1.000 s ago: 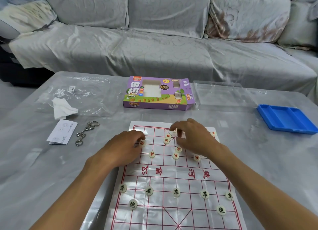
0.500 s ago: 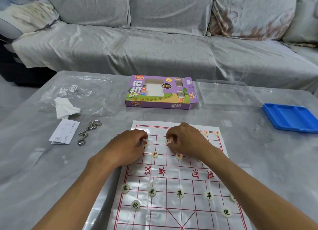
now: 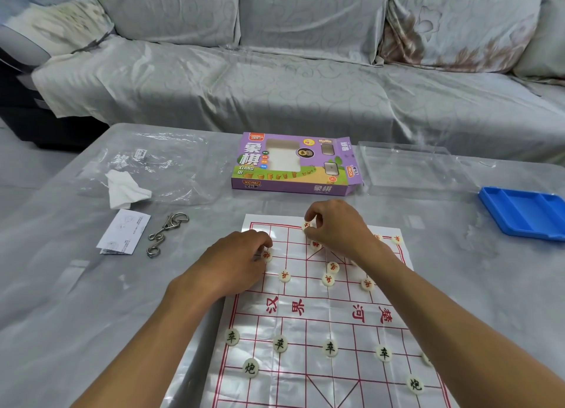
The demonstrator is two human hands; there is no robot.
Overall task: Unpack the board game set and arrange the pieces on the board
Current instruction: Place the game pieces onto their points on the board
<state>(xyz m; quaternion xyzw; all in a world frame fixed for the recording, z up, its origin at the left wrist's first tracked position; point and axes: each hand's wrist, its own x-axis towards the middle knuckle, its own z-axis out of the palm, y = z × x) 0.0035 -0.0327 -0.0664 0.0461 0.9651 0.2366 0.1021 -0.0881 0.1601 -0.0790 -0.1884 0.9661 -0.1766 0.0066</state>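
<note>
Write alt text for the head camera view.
Two hands set round red-lettered pieces on a paper game board: the right hand pinches a piece at the far edge, and the left hand touches another. A purple box lies beyond.

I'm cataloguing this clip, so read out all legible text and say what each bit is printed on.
"象棋", "XIANG QI": purple game box top.
"象棋": box front side; the "XCRAI"-like logo is uncertain.
"楚河", "汉界": paper board, upside down to the camera.
"卒": near-row black pieces.
"炮": two black pieces.
Red pieces: too blurred.
Leaflet, bag sticker: too small.
</note>
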